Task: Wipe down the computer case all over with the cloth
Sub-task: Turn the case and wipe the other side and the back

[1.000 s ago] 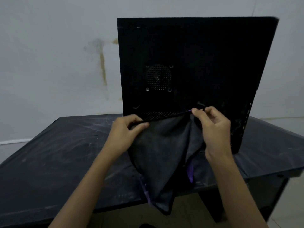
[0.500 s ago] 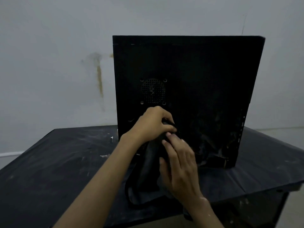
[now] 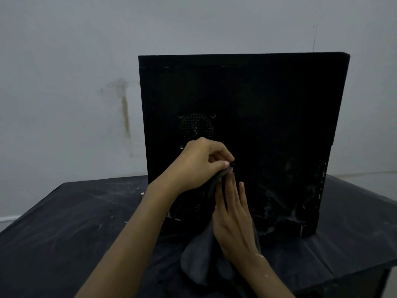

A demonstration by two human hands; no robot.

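Note:
A black computer case (image 3: 268, 108) stands upright on the dark table (image 3: 64, 229), its side panel with a round fan grille facing me. In front of that panel my left hand (image 3: 199, 164) pinches the top edge of a dark grey cloth (image 3: 199, 261). The cloth hangs down from there and its lower end lies bunched on the table. My right hand (image 3: 233, 218) lies with straight fingers flat against the hanging cloth, just under the left hand. Dusty pale smears show on the lower right part of the panel.
A pale wall (image 3: 75, 82) with a brownish stain stands right behind the case. The table's near right corner and edge (image 3: 365, 274) drop away at the lower right. Scuffs and white specks mark the tabletop to the left of the case.
The hands came together from holding the cloth spread wide. The left hand now pinches the gathered top while the right has slid down flat along the cloth. The view has tilted up.

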